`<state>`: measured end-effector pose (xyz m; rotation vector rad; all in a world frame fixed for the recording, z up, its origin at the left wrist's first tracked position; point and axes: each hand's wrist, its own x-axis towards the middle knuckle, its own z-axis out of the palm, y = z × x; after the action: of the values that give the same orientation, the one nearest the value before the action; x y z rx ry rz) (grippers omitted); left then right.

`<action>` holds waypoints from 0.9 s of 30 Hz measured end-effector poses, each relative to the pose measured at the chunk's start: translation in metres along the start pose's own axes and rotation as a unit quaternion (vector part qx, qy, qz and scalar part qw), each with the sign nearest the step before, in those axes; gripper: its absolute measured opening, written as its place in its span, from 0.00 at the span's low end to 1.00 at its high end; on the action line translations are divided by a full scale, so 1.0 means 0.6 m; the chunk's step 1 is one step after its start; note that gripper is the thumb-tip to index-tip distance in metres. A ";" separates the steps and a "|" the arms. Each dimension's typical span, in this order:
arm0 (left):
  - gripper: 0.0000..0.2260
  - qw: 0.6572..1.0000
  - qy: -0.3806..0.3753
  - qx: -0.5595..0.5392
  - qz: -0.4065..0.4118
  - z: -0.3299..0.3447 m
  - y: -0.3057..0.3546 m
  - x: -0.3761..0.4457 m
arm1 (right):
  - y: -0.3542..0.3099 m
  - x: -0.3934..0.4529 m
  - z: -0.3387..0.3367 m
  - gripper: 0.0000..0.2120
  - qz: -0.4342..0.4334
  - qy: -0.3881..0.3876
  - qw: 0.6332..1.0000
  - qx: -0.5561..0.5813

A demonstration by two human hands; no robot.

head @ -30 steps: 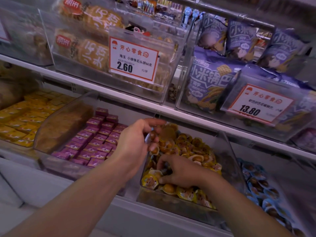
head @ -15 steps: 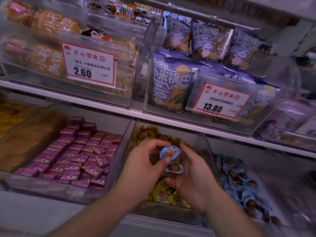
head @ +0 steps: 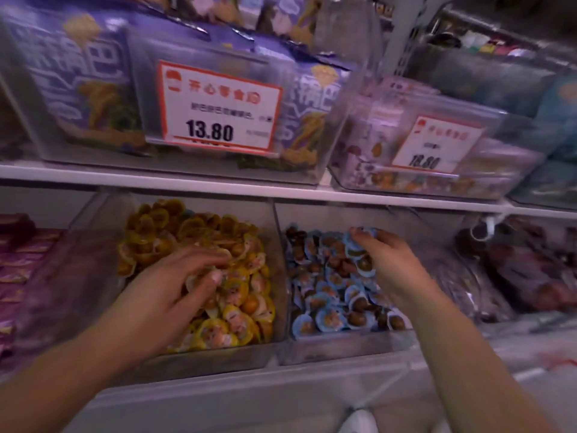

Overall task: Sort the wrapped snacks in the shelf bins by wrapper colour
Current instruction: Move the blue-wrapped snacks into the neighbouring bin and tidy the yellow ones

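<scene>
So half a second back both hands were bunched together over the yellow bin, passing a blue-wrapped snack between them. Now they've split: the right hand has swung over to the blue bin next door, and the left hand has dropped back down into the yellow bin.

The right hand's fingers are curled round a couple of blue-wrapped snacks, holding them just above the pile toward the back of that bin. Looks to me like it's about to let them go there, but they're not released yet. The left hand is lying on the yellow-wrapped snacks with the fingers bent and the thumb pressing in. Whether it's actually pinching one or just rummaging, I can't tell (motion blur isn't helping).

Progress-wise: from where I'm standing the blue bin reads as all blue wrappers, plus some brown ones showing their undersides. The yellow bin looks nearly all yellow and orange, though there's a hint of something bluish at its back right edge, too smeared to call. So I'd guess the sorting is well along for these two bins, with the left hand fishing for more strays. The purple packets off to the far left aren't being touched.
</scene>
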<state>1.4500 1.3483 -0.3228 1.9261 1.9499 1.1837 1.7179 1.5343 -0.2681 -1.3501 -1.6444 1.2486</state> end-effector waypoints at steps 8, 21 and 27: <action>0.19 0.997 -0.048 0.055 0.019 0.019 0.007 0.010 | 0.059 0.051 -0.060 0.11 -0.028 0.118 0.990 0.078; 0.16 0.986 0.045 0.153 -0.058 -0.189 -0.065 -0.091 | -0.066 -0.151 0.332 0.12 -0.446 -0.284 0.810 -0.255; 0.22 0.987 0.032 0.138 -0.074 -0.186 -0.078 -0.117 | -0.055 -0.122 0.447 0.18 -0.405 -0.393 0.691 -0.452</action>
<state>1.3568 1.2452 -0.3049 1.8418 2.3524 0.9934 1.4810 1.3937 -0.3187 -0.2092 -3.2291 0.3747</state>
